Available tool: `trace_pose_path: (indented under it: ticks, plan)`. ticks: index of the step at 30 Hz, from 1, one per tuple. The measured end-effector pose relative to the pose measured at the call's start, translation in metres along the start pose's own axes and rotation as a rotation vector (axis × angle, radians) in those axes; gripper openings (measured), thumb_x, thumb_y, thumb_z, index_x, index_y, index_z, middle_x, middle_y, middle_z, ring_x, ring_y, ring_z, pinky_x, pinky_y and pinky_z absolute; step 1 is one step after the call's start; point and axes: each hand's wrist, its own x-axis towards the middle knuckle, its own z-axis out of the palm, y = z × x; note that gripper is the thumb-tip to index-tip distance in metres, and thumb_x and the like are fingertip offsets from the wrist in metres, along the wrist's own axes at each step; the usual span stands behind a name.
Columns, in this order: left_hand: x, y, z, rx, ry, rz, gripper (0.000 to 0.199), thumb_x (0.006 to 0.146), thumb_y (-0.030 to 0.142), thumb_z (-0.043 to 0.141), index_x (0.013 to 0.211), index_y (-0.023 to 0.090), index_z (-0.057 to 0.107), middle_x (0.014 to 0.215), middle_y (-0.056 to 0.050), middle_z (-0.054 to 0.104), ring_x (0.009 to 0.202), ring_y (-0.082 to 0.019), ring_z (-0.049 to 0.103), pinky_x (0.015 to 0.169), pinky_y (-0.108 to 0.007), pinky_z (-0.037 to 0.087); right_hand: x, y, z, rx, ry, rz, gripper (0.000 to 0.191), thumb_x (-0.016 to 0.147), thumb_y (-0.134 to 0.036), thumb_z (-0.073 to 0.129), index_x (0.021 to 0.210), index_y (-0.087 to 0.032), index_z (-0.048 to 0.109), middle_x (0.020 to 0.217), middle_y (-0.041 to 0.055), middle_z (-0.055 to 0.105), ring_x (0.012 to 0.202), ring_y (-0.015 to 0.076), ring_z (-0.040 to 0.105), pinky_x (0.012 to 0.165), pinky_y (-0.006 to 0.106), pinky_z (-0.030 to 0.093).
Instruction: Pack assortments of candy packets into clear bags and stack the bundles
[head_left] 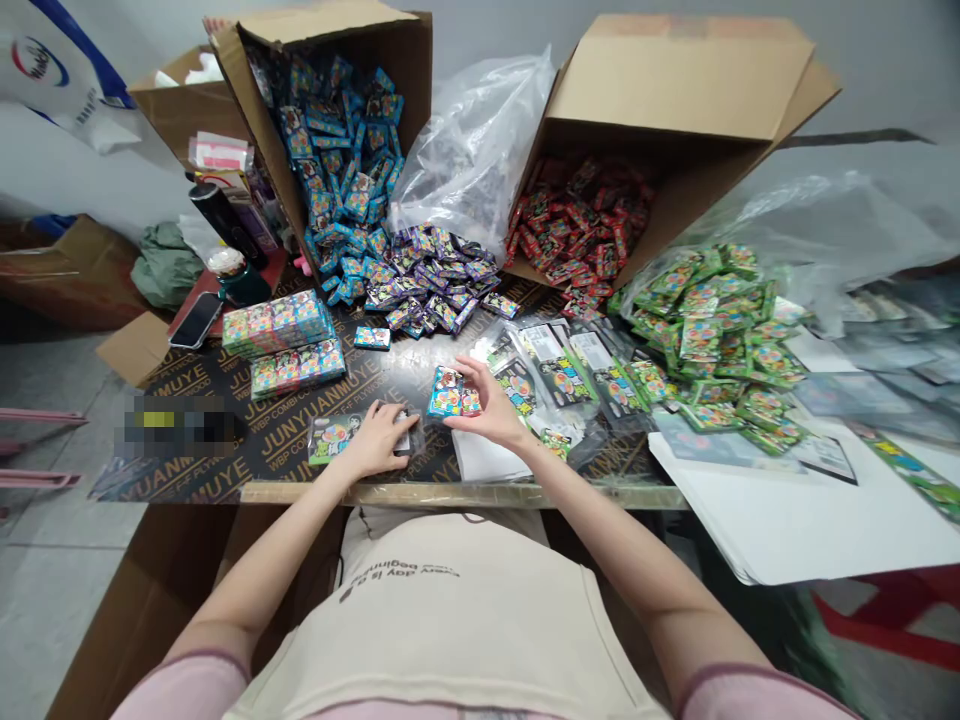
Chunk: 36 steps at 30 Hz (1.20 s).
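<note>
My left hand (377, 440) lies with its fingers spread over a clear plastic packet (328, 440) with a green cartoon print, flat on the dark board near its front edge. Between the thumb and fingers of my right hand (491, 405) is a small group of candy-like boxes (445, 392), a blue one on the left and a pinkish-red one beside my fingers. How many boxes are in that grip I cannot tell. Right of this hand lie several printed clear packets (559, 365). A single blue box (373, 338) rests farther back.
Two stacks of bundled boxes (298, 368) stand at left, near a phone (196, 320) and a bottle (236, 277). Behind are an open carton of blue boxes (341, 150), a purple pile (435, 275), a carton of red boxes (581, 220), and green packets (705, 320) at right.
</note>
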Motion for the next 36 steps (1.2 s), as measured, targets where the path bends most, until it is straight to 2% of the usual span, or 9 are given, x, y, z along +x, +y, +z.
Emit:
trace_pose_path:
  ticks: [3,5,10,15,20,23,26,31,36]
  plan:
    - [0.0,-0.002,-0.003,-0.034,0.118,-0.023,0.062,0.069,0.033,0.071,0.127,0.019,0.058,0.132,-0.018,0.052,0.123,-0.035,0.049,0.104,-0.052,0.039,-0.009,-0.009,-0.001,0.226,0.04,0.047,0.094,0.057,-0.056,0.083,0.136,-0.029,0.039,0.125,0.0101,0.06,0.112,0.0251,0.061,0.092,0.038,0.051]
    - [-0.001,-0.001,-0.008,-0.092,0.218,-0.042,0.055,0.068,0.033,0.073,0.121,0.021,0.061,0.129,-0.015,0.053,0.12,-0.033,0.051,0.101,-0.048,0.044,-0.014,-0.013,-0.001,0.243,0.063,0.043,0.096,0.056,-0.059,0.083,0.136,-0.03,0.038,0.125,0.0099,0.06,0.111,0.0253,0.062,0.09,0.037,0.052]
    - [-0.005,0.013,-0.029,-0.272,0.388,-0.026,0.059,0.064,0.032,0.076,0.119,0.019,0.058,0.125,-0.014,0.055,0.119,-0.03,0.054,0.103,-0.044,0.045,-0.022,-0.025,0.002,-0.276,0.137,-0.116,0.085,0.062,-0.051,0.083,0.134,-0.025,0.046,0.129,0.0112,0.057,0.118,0.0289,0.056,0.101,0.044,0.044]
    - [-0.009,0.022,-0.038,-0.373,0.409,0.051,0.091,0.066,0.029,0.076,0.145,0.02,0.031,0.136,-0.015,0.053,0.123,-0.029,0.054,0.107,-0.045,0.041,-0.027,-0.038,0.005,-0.736,-0.066,-0.266,0.069,0.074,-0.038,0.075,0.136,-0.023,0.048,0.132,0.0141,0.057,0.121,0.0326,0.052,0.1,0.047,0.035]
    - [-0.008,0.019,-0.04,-0.4,0.444,0.074,0.098,0.073,0.025,0.069,0.152,0.022,0.011,0.125,-0.011,0.062,0.122,-0.026,0.056,0.111,-0.049,0.036,-0.034,-0.042,0.014,-0.791,-0.312,-0.25,0.074,0.073,-0.032,0.072,0.14,-0.023,0.042,0.128,0.013,0.06,0.116,0.0317,0.052,0.099,0.048,0.03]
    - [-0.009,0.015,-0.044,-0.342,0.379,0.112,0.098,0.075,0.029,0.069,0.153,0.024,0.01,0.129,-0.011,0.06,0.124,-0.026,0.055,0.115,-0.052,0.028,-0.038,-0.037,0.018,-0.765,-0.379,-0.246,0.077,0.071,-0.034,0.072,0.141,-0.021,0.041,0.126,0.013,0.06,0.114,0.0312,0.052,0.099,0.048,0.03]
    - [-0.013,0.01,-0.04,-0.238,0.25,0.094,0.101,0.071,0.038,0.074,0.152,0.026,0.017,0.142,-0.014,0.049,0.129,-0.03,0.049,0.117,-0.054,0.023,-0.039,-0.029,0.016,-0.821,-0.289,-0.224,0.076,0.071,-0.034,0.073,0.139,-0.019,0.043,0.126,0.0137,0.059,0.113,0.0307,0.051,0.099,0.047,0.028]
    - [-0.022,-0.002,-0.007,-0.008,0.073,-0.059,0.115,0.058,0.047,0.084,0.152,0.021,0.023,0.137,-0.019,0.048,0.127,-0.037,0.045,0.109,-0.057,0.029,-0.038,-0.014,0.011,-0.947,-0.179,-0.166,0.071,0.073,-0.034,0.072,0.137,-0.02,0.046,0.127,0.0139,0.059,0.115,0.0324,0.05,0.099,0.046,0.025]
    - [-0.026,-0.012,0.011,-0.032,0.153,-0.08,0.11,0.069,0.047,0.076,0.154,0.016,0.012,0.124,-0.017,0.053,0.113,-0.033,0.05,0.097,-0.046,0.042,-0.04,0.003,0.018,-0.875,-0.239,-0.121,0.077,0.071,-0.039,0.075,0.139,-0.021,0.044,0.124,0.0133,0.062,0.115,0.0331,0.049,0.099,0.047,0.025]
